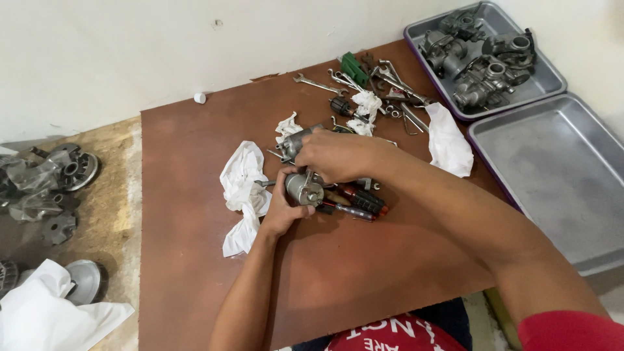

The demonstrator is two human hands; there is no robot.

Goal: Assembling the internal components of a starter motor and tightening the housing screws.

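Note:
My left hand (281, 211) grips a small grey cylindrical metal part (303, 189) from below, over the brown board (195, 273). My right hand (335, 155) closes over the top of the same part and partly hides it. A second grey metal cylinder (294, 141) lies just behind my right hand. Red-and-black screwdrivers (357, 201) lie on the board directly under my right wrist. A crumpled white tissue (242, 188) rests to the left of my left hand.
Wrenches and pliers (383, 81), a green tool (354, 67) and tissue scraps (367, 104) lie at the board's far side. A white cloth (450, 143) sits right. A tray of carburettors (484, 55) and a bare metal tray (559, 175) stand right. Engine parts (52, 182) lie on the floor left.

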